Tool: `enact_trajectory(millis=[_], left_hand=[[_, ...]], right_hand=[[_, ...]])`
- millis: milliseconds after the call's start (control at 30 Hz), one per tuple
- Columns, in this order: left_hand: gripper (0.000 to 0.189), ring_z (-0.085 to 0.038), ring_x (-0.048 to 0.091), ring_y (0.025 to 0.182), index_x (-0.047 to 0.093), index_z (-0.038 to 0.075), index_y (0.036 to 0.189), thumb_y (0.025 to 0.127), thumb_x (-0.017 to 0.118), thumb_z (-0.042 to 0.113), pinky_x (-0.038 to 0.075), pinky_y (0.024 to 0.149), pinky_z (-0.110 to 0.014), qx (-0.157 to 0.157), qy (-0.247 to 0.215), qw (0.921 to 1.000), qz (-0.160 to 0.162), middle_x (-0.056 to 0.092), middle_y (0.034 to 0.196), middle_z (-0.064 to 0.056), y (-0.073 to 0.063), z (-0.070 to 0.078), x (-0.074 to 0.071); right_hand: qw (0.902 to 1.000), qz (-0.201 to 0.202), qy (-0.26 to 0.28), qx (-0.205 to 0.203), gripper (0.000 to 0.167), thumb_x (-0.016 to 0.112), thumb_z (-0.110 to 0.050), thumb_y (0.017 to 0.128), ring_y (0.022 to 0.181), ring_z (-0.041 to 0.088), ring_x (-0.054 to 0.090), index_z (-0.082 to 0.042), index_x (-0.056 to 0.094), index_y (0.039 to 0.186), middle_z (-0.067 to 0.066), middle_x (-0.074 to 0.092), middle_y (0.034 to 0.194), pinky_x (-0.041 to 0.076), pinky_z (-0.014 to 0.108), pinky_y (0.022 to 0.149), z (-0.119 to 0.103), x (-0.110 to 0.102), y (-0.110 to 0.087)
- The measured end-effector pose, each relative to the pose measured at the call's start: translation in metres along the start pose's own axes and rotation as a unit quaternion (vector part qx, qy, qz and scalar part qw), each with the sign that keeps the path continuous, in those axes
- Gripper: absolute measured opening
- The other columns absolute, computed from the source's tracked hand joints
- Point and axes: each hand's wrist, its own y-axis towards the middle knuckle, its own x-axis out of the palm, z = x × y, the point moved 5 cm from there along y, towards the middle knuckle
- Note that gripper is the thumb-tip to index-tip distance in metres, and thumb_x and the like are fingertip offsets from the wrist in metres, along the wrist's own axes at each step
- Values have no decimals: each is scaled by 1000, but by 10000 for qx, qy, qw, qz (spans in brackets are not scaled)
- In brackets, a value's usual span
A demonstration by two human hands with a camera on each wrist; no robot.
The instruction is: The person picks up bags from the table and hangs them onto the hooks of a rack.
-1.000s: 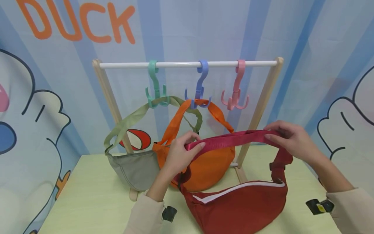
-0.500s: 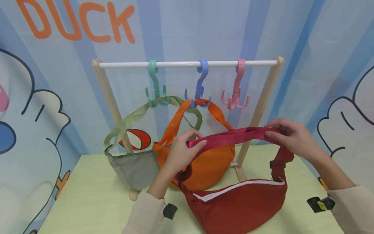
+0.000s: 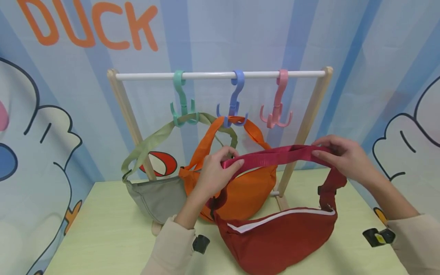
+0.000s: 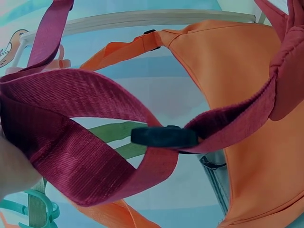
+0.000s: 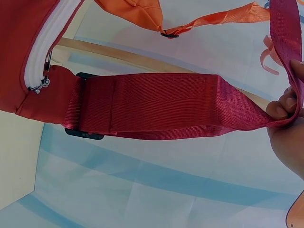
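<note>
A dark red crossbody bag [image 3: 282, 236] with a white zipper hangs low in front, held up by its crimson strap [image 3: 271, 157]. My left hand [image 3: 218, 170] pinches the strap's left part between thumb and fingers. At its right part, my right hand [image 3: 343, 156] grips the same strap, which spans taut between the two. A black slider buckle [image 5: 85, 107] joins strap and bag in the right wrist view; another buckle [image 4: 164, 137] shows in the left wrist view. Behind the strap hangs an orange bag [image 3: 245, 191], its strap on a blue hook [image 3: 234, 99].
A rack with a white bar [image 3: 148, 76] and wooden legs stands on the pale table [image 3: 103, 229]. From its green hook [image 3: 182, 99] hangs a grey-green bag [image 3: 159, 198]. A pink hook [image 3: 276, 101] bears no bag. A printed cloth backdrop [image 3: 361, 76] stands behind.
Both hands have risen slightly with the strap, and the red bag has lifted a little. The orange and grey-green bags stay where they were.
</note>
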Motion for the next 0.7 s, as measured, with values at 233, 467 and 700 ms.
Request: enact_trajectory(millis=[233, 467, 700], left_hand=[[9, -15, 43, 46, 59, 8, 89, 85, 63, 15, 35, 43, -26, 69, 78, 9999, 17, 52, 58, -1, 5, 6, -2], [9, -15, 39, 42, 58, 8, 91, 86, 62, 15, 33, 41, -25, -69, 40, 10000, 39, 48, 54, -2, 7, 9, -4], [11, -15, 45, 42, 57, 7, 92, 87, 62, 16, 36, 40, -26, -132, 11, 9999, 14, 53, 55, -2, 9, 11, -4]], right_hand=[[10000, 37, -62, -18, 23, 63, -13, 87, 68, 8, 57, -5, 61, 108, 10, 62, 86, 48, 19, 58, -2, -4, 3], [9997, 39, -127, 186, 26, 63, -17, 87, 71, 6, 57, -5, 60, 111, 12, 63, 91, 47, 18, 59, -3, -9, 7], [9993, 98, -163, 310, 27, 63, -18, 87, 73, 5, 57, -6, 60, 112, 13, 63, 93, 48, 19, 60, -6, -13, 11]])
